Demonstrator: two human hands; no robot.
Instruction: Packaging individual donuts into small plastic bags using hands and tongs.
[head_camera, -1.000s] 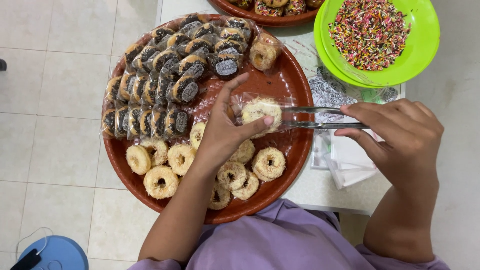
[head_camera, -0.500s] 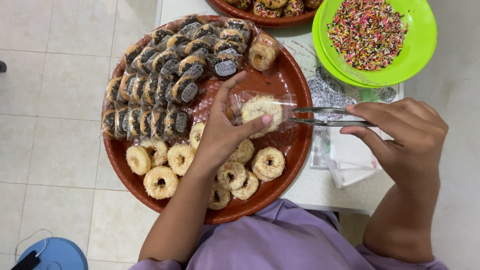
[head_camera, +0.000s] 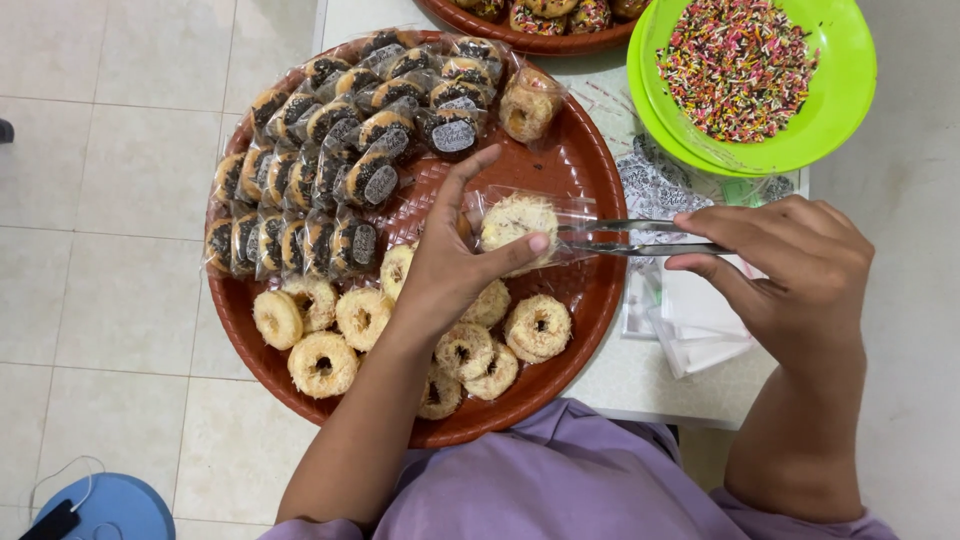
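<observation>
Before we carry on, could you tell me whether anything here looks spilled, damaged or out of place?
Nothing looks spilled or damaged. One wrapped ring pastry sits alone at the brown tray edge, apart from the packed rows.

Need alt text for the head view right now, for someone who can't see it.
The left hand holds a ring pastry in a clear bag over a round brown tray of pastries, while the right hand pushes metal tongs into the bag.
</observation>
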